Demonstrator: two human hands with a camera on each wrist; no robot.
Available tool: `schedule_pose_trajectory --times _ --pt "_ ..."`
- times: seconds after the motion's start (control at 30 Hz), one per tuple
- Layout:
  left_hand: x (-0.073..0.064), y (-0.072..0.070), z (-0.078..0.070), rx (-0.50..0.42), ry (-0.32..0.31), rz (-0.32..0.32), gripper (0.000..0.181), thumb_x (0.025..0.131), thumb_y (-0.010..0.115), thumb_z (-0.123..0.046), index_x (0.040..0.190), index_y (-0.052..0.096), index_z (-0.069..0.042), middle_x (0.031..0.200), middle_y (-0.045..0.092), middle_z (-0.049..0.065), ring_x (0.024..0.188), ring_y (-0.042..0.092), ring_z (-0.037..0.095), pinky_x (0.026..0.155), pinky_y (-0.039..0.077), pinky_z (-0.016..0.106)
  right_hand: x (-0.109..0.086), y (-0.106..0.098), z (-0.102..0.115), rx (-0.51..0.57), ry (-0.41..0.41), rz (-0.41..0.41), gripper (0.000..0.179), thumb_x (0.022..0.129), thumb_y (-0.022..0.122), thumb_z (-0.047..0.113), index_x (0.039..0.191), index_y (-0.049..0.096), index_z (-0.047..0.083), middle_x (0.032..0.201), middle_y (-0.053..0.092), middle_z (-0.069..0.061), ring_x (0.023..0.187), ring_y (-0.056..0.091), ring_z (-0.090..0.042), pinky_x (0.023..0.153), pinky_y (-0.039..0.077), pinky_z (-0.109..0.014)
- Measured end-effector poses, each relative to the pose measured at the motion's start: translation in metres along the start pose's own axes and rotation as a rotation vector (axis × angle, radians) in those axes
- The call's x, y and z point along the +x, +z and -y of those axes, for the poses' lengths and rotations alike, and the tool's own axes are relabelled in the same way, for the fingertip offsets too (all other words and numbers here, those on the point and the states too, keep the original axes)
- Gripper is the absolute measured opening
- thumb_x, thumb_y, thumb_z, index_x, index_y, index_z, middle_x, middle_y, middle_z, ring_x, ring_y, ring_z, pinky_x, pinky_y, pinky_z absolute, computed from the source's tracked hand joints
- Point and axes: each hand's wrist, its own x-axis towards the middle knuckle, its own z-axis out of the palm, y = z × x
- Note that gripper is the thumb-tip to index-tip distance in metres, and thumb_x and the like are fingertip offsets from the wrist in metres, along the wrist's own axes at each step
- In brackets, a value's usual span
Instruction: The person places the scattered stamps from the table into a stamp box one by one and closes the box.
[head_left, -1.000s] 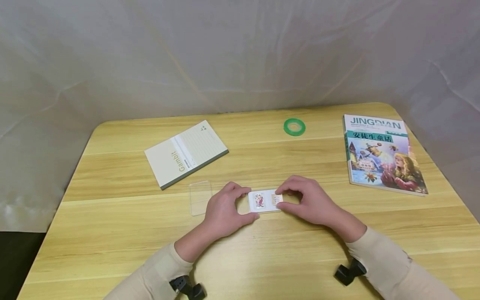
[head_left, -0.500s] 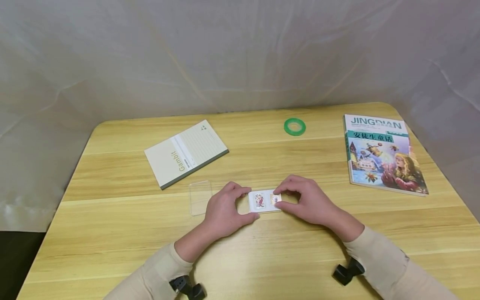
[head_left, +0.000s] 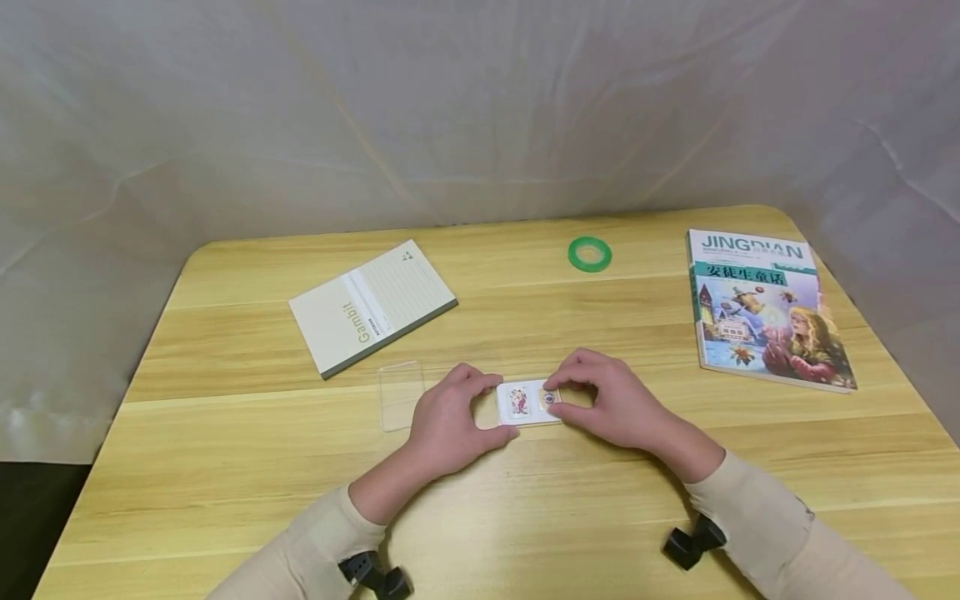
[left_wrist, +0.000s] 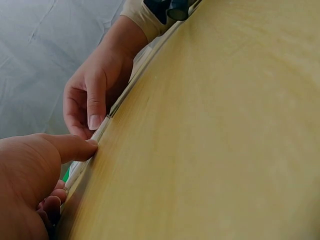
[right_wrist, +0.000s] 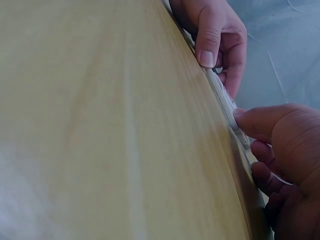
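In the head view, a small white flat case (head_left: 533, 413) lies on the table between both hands. My left hand (head_left: 450, 425) holds its left end, thumb at the near edge and fingers at the far edge. A stamp-like picture (head_left: 518, 402) with a red and pink figure sits on the case's left half. At the right half, my right hand (head_left: 611, 402) pinches a second stamp-like picture (head_left: 549, 398), yellowish with a dark round mark, between thumb and forefinger. In the right wrist view the case (right_wrist: 223, 102) shows edge-on, its top hidden.
A clear plastic cover (head_left: 401, 398) lies left of the left hand. Behind it is a beige Gambit notebook (head_left: 375, 308). A green tape roll (head_left: 589, 254) lies at the back, and a storybook (head_left: 768, 312) at the right. A grey curtain (head_left: 480, 117) hangs behind the table (head_left: 480, 517).
My right hand has shifted slightly left with the second picture, which now lies further in on the case and shows a dark round mark. The left hand has stayed in place.
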Motion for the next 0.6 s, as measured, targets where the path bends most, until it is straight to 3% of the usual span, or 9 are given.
schedule_pose_trajectory --times 0.6 --pt "-0.0004 -0.0021 -0.0032 -0.005 0.007 -0.009 0.062 0.070 0.090 -0.041 0.121 0.071 -0.012 0.103 0.058 -0.004 0.085 0.057 0.012 0.071 0.045 0.032 -0.0003 0.0013 0.0003 0.019 0.003 -0.012 0.021 0.085 0.082 0.021 0.104 0.075 0.022 0.100 0.061 0.009 0.083 0.055 -0.013 0.071 0.045 -0.032"
